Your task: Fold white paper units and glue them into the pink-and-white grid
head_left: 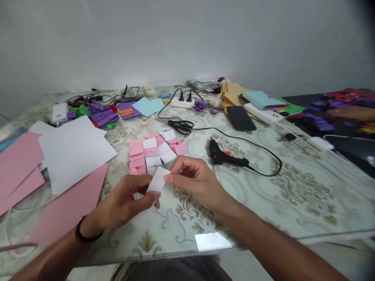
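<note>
A small white piece of paper (158,180) is held between both hands above the patterned table. My left hand (129,199) grips its lower left part between thumb and fingers. At its upper right corner, my right hand (195,180) pinches the edge with thumb and index finger. Just behind the hands lie folded pink and white paper pieces (150,151), set close together in rows. Black scissors (181,126) rest beyond them. To the right, a black glue gun (227,155) lies on its side with its cord looping behind it.
Large white sheets (76,152) and pink sheets (72,203) cover the table's left. Purple folded papers (103,115), a power strip (182,102) and a black phone (241,118) lie farther back. Another person's hand (351,113) is at the far right.
</note>
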Motion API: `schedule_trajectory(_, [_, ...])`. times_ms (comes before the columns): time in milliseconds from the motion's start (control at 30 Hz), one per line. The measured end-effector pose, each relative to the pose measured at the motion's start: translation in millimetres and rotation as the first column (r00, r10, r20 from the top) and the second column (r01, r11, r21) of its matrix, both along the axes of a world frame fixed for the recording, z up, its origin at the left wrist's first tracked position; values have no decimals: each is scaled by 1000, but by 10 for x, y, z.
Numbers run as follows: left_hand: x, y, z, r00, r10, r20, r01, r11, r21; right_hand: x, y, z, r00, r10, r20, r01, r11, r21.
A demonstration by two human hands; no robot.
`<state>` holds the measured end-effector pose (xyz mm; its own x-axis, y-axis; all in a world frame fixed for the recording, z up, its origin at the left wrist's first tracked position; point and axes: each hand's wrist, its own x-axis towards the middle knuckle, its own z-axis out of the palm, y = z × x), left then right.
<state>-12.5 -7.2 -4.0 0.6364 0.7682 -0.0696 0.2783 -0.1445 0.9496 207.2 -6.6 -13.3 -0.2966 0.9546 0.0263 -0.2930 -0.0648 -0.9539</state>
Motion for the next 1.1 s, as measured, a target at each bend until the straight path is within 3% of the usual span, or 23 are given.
schedule_trajectory(133, [-14,21,2,998,32,-62,-32,999,5,25,37,-23,999,-50,-7,50,998,40])
schedule_trajectory(267, [-39,42,-18,990,80,-112,-80,997,0,48,92,-39,982,-183,-46,186,981,56])
schedule_trajectory(433, [-52,59,41,981,167,-99,-168,986,1,108,171,38,923,-353,-151,359,933,10])
schedule_trajectory(567, [-46,60,96,969,239,-59,-241,970,-30,171,225,84,882,-419,-217,421,906,-43])
schedule_trajectory(733, [-39,81,74,966,251,-64,-252,967,-23,151,229,23,932,-310,-189,304,951,-64])
schedule_trajectory(867, [-45,81,44,971,221,-95,-222,975,-1,40,154,-87,986,-162,-48,162,987,-21])
schedule_trajectory(967, [-34,65,37,970,214,-118,-215,977,7,-50,73,-138,995,-64,74,67,997,-40])
schedule_trajectory(1100, [-8,42,29,978,186,-95,-186,982,13,-120,11,-152,995,5,99,1,998,-64])
